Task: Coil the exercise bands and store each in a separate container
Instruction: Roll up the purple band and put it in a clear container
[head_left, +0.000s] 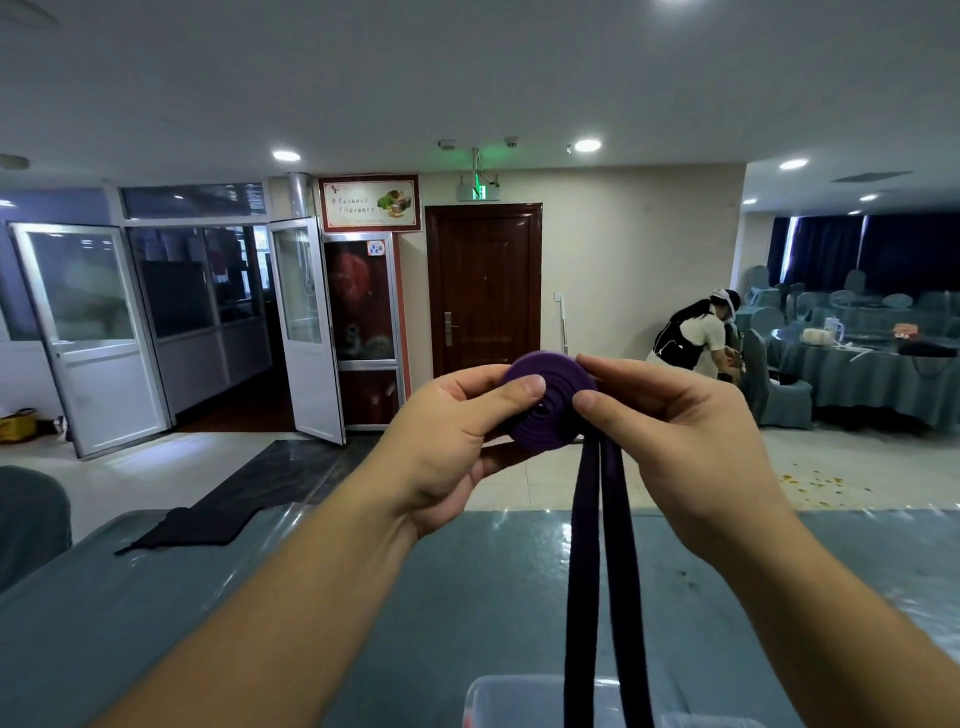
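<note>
both hands, left hand (447, 447) and right hand (680, 436), grip the half-coiled purple band (550, 405).

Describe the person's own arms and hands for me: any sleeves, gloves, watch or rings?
Both forearms are bare to the frame edge, no sleeves in view. The left hand and right hand wear no gloves; no watch, bracelet or ring shows. Fingernails are short and unpainted.

I see a restaurant banquet hall. Round tables (862, 364) draped in grey-blue cloths stand at the right, ringed by chairs in matching covers (769, 384). A framed food poster (369, 202) hangs over a glass-fronted partition (182, 291). A green exit sign (478, 191) tops a dark wooden door (483, 291), and recessed ceiling lights (587, 145) shine over pale floor tiles (857, 467).
</note>
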